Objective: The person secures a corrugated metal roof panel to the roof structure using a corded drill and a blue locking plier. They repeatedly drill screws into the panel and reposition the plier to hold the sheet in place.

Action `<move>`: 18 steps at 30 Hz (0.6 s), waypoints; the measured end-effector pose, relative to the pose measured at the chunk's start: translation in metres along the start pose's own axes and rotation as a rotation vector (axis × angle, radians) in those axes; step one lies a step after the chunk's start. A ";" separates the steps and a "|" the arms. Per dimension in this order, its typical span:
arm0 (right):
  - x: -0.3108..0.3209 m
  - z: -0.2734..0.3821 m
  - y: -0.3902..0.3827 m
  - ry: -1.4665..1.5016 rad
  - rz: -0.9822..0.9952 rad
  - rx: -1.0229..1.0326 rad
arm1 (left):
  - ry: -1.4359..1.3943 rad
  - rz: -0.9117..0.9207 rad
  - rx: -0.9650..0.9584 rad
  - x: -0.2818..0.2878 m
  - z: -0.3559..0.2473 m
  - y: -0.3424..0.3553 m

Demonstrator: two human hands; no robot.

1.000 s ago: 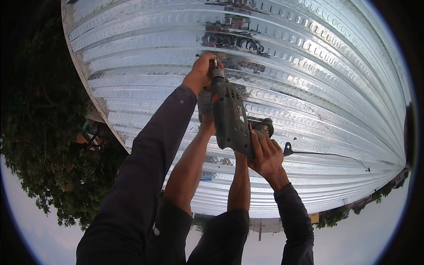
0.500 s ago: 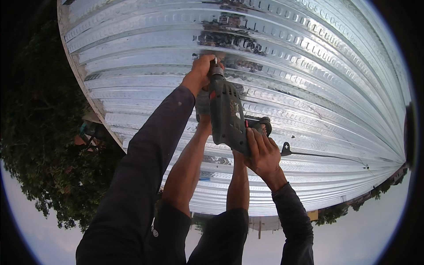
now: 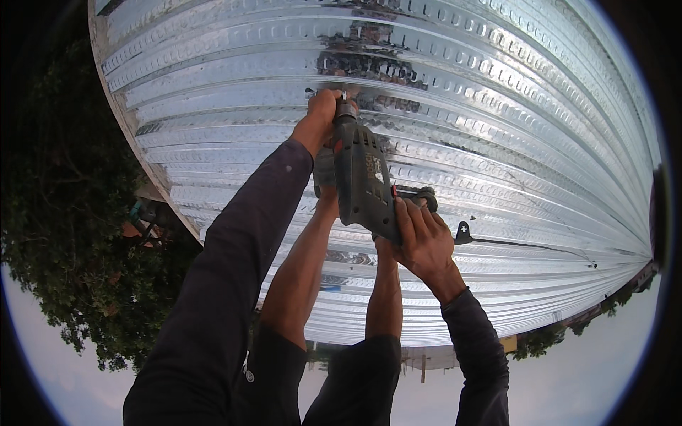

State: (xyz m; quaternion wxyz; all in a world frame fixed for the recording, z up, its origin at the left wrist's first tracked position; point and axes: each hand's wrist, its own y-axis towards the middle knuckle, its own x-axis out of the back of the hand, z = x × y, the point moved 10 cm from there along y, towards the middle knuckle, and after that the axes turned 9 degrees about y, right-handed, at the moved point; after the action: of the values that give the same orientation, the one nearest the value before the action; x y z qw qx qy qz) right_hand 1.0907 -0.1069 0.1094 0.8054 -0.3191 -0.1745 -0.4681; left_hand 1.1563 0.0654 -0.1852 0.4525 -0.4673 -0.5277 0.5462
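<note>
A dark green power drill (image 3: 362, 170) with red details points toward the top of the view over the ribbed silver sheeting. My left hand (image 3: 320, 117) is closed at the drill's front tip (image 3: 344, 98), its fingers partly hidden behind the metal bit. My right hand (image 3: 426, 248) grips the rear handle, fingers curled along its side. A black side piece (image 3: 426, 199) sticks out right of the body. My two bare legs (image 3: 298, 284) in dark shorts are beneath the drill; my feet are largely hidden by it.
Corrugated metal sheeting (image 3: 511, 128) fills most of the view, with a pale edge (image 3: 124, 113) curving down the left side. Dark trees (image 3: 78, 213) stand beyond that edge. A thin black cable (image 3: 526, 245) runs rightward across the sheets. Distant buildings (image 3: 506, 343) and sky show at the bottom.
The drill and both hands have shifted slightly up and left in the picture, as has the sheeting's left edge. Both hands keep their hold.
</note>
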 end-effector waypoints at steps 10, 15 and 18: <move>-0.007 0.000 0.008 -0.015 0.090 -0.076 | 0.247 0.032 -0.058 0.004 -0.007 0.004; 0.011 0.017 0.028 -0.081 0.033 -0.050 | 0.033 0.155 0.005 0.007 0.001 -0.008; -0.007 0.002 0.019 -0.018 0.198 -0.153 | 0.014 0.151 0.098 0.000 0.018 -0.044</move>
State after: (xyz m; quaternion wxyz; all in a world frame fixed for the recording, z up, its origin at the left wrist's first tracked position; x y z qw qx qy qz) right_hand 1.1036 -0.0938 0.0999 0.8194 -0.3994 -0.1132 -0.3954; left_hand 1.1386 0.0639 -0.1410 0.4359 -0.4868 -0.4606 0.6007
